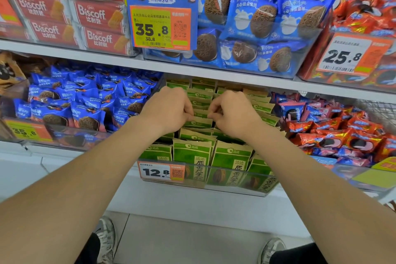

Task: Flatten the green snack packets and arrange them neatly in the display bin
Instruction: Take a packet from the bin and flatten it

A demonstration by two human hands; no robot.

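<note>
Left hand [169, 109], right hand [233, 113] on packets [192, 152]

A shop: stacked shelves [192, 70] hold clear bins of packaged snacks behind orange price tags [161, 172].

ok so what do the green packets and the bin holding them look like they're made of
green packets: they look like matte kraft paper, tan at the tops with green print and no glare; an inner lining can't be judged. display bin: probably clear, glossy hard plastic, since the packets show through its front wall and it catches light.
</note>
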